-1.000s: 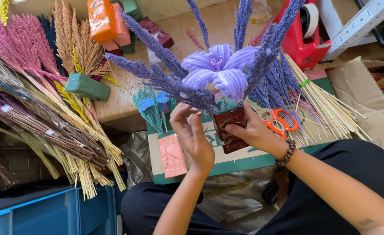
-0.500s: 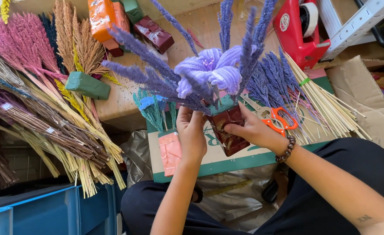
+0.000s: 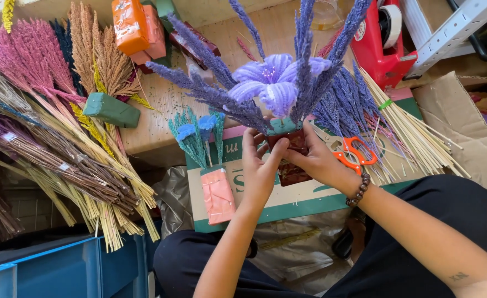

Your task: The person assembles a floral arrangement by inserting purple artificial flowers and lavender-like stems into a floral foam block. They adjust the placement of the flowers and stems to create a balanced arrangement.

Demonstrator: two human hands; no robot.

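Both my hands hold a small dark red wrapped block (image 3: 294, 165) with a green foam top, from which a purple flower (image 3: 276, 83) and several lavender-blue dried spikes (image 3: 210, 91) stick up. My left hand (image 3: 260, 165) grips its left side, my right hand (image 3: 318, 160) its right side, a bead bracelet on that wrist. The arrangement sits over a cardboard sheet (image 3: 265, 212) on my lap. Beside it stands a pink wrapped block (image 3: 218, 193) with teal sprigs and blue flowers.
Orange scissors (image 3: 354, 154) lie by my right hand. Bundles of pink, tan and brown dried grasses (image 3: 50, 132) lie at left with a green foam brick (image 3: 111, 110). Pale sticks (image 3: 414, 138), a red tape dispenser (image 3: 384, 47), orange packets (image 3: 133, 25), a blue crate (image 3: 56, 270).
The arrangement has been turned and tilted upright between my hands, the flower now facing more toward the camera. My hands have closed in around the block's top.
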